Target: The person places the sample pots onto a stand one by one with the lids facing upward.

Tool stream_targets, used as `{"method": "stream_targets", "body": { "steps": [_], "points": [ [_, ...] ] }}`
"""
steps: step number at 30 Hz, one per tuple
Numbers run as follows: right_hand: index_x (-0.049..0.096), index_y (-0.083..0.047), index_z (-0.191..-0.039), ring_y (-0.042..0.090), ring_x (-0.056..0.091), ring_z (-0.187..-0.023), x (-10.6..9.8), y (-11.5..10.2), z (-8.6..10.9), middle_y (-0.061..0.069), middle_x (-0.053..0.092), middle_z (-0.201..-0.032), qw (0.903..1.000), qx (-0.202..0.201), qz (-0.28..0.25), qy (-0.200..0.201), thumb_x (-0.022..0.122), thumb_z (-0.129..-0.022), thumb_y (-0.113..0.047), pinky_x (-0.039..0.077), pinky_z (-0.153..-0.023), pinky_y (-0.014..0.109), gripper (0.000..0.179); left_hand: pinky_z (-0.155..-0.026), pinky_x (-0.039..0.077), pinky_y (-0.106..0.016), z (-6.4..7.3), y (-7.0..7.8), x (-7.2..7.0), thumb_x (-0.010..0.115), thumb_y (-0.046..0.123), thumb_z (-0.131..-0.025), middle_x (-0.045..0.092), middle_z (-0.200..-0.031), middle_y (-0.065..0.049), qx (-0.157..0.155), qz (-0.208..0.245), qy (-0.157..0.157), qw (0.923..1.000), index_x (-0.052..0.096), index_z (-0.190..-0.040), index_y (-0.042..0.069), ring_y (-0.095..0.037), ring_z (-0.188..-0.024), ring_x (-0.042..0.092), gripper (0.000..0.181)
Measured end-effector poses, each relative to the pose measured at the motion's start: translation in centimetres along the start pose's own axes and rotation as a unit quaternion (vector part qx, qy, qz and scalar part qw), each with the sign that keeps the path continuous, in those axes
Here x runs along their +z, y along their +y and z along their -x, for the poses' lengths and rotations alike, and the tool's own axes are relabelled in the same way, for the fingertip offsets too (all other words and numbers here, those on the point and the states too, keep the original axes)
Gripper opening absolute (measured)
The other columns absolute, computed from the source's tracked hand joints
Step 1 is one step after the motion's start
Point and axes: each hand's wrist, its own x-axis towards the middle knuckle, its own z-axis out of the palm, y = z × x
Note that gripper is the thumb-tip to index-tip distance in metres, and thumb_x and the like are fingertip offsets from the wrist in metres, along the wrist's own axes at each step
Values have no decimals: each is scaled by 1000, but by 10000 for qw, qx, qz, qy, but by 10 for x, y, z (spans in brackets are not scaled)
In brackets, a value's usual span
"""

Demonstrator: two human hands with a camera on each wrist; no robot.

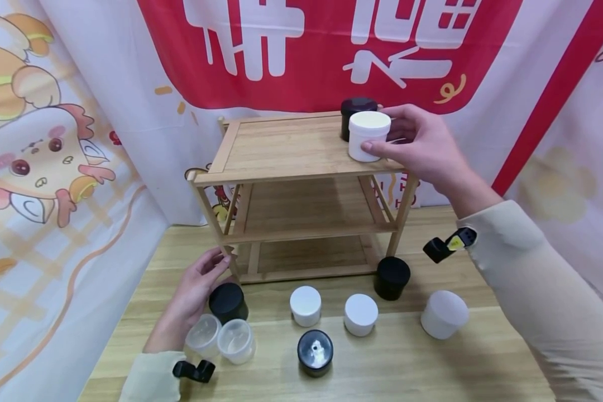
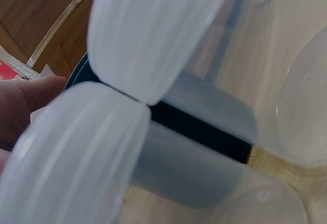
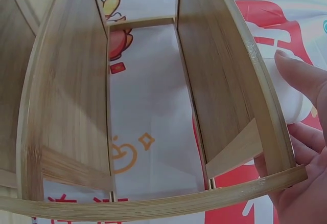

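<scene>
My right hand (image 1: pixel 419 139) grips a white lidded jar (image 1: pixel 369 137) at the right end of the top board of a wooden three-tier shelf (image 1: pixel 286 148). Just behind that jar stands a black jar (image 1: pixel 357 106), partly covered by it. In the right wrist view, the thumb lies against the white jar (image 3: pixel 291 91) beyond the board's edge. Low at the shelf's left front leg (image 1: pixel 215 223), my left hand (image 1: pixel 196 285) pinches the leg between thumb and fingers. Beside this hand are a black jar (image 1: pixel 228 303) and two translucent cups (image 1: pixel 236 341), which largely block the left wrist view.
On the table (image 1: pixel 382 368) before the shelf stand white jars (image 1: pixel 305 306) (image 1: pixel 360 315), a glossy-topped black jar (image 1: pixel 315 353), another black jar (image 1: pixel 392 278) by the right leg and a white jar (image 1: pixel 444 314) farther right. A printed cloth (image 1: pixel 301 95) hangs behind.
</scene>
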Motion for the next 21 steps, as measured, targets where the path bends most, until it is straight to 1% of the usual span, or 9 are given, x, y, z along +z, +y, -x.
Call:
{"method": "stream_targets", "body": {
  "steps": [6,11,13,15,16,17,18,19,21],
  "points": [
    [55,-25,-155,23,65,-126,0,1,1,6,66,-146,10000,68,-34,1,85,-89,-53,58,-94,23,78,-117,55,-34,0,0,0,56,37,-114,38,-167,-17,16,14,-3,10000,33,-169,13,-31,-153,40,64],
    [56,-26,-154,22,66,-129,0,4,3,3,67,-148,9994,110,-317,72,85,-90,-52,59,-93,19,75,-118,54,-35,1,-1,-2,56,36,-114,37,-167,-17,28,12,4,10000,33,-169,12,-32,-153,40,65],
    [58,-27,-152,21,67,-131,-2,7,6,2,68,-149,9981,-33,-565,262,86,-91,-48,60,-95,18,71,-118,54,-35,1,-1,-3,56,37,-114,37,-167,-17,20,-8,6,10000,33,-169,13,-32,-154,40,65],
    [61,-26,-150,19,68,-132,-3,11,11,0,68,-148,9935,-243,-949,586,87,-91,-43,60,-100,17,67,-118,54,-36,0,0,-3,56,38,-113,38,-167,-17,24,-12,8,10000,33,-169,13,-32,-154,40,65],
    [62,-24,-148,18,68,-132,-4,14,14,0,69,-148,9888,-375,-1215,783,88,-91,-39,59,-101,17,64,-118,54,-36,0,0,-3,57,38,-113,38,-167,-17,34,-4,-1,10000,33,-169,13,-32,-154,40,66],
    [64,-22,-146,17,68,-131,-4,18,18,1,70,-146,9809,-495,-1606,980,88,-91,-34,59,-103,17,61,-118,54,-37,0,0,-2,57,38,-113,38,-167,-17,36,-1,-3,10000,33,-169,13,-32,-154,40,66],
    [65,-19,-144,17,69,-131,-5,22,22,3,71,-145,9704,-606,-2005,1203,89,-91,-31,59,-104,17,59,-119,53,-38,-1,0,-2,57,38,-113,38,-167,-17,45,7,-11,10000,33,-169,13,-32,-154,40,66],
    [67,-16,-142,17,70,-130,-6,26,27,4,72,-143,9573,-660,-2433,1417,89,-91,-28,59,-104,18,57,-119,53,-38,-1,-1,-2,58,38,-113,39,-167,-17,44,15,-18,10000,34,-169,13,-32,-153,40,66],
    [69,-11,-138,19,72,-126,-8,35,36,7,74,-138,9258,-640,-3286,1755,89,-91,-24,61,-101,19,53,-119,53,-39,-1,-1,-1,58,37,-113,39,-165,-17,57,32,-29,10000,35,-168,13,-32,-153,41,65]
  ]
}}
